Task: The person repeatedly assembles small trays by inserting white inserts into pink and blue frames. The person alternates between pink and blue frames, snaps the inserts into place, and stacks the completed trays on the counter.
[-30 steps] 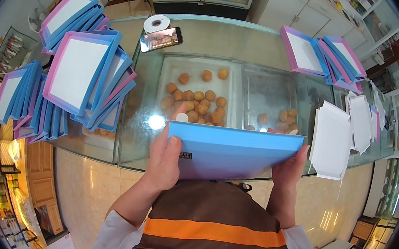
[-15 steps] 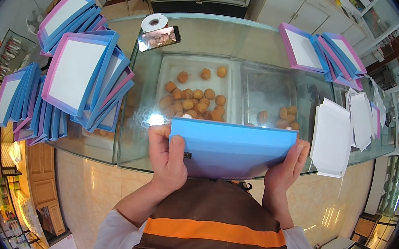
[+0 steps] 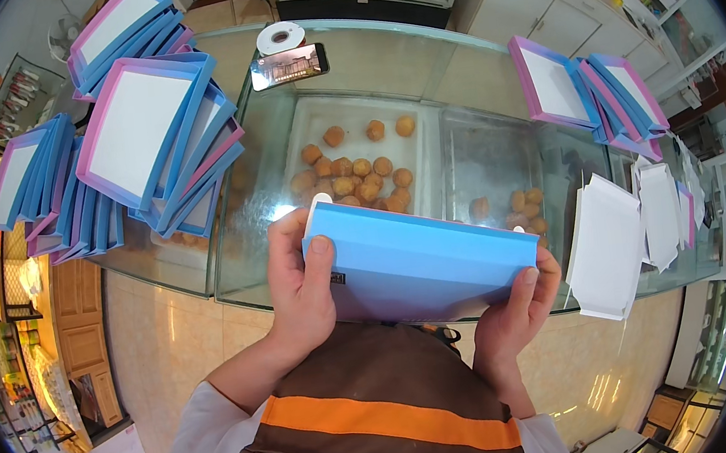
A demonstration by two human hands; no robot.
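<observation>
A blue cardboard box, shading to purple at its lower side, is held up in front of my apron. My left hand grips its left end with the thumb on the outer face. At the right end, my right hand has its thumb on the near face and fingers behind the corner. Small white tabs stand up past the far edge at both ends. The far side and inside of the box are hidden. Right of it lie white folded card blanks on the glass counter.
Stacked blue and pink box trays fill the counter's left, with a smaller stack at the far right. Round brown pastries show in trays beneath the glass counter. A phone and a white roll sit near the back edge.
Both hands have shifted slightly left and the box has tilted a little. A white tab now shows more clearly at the left corner, and another at the right.
</observation>
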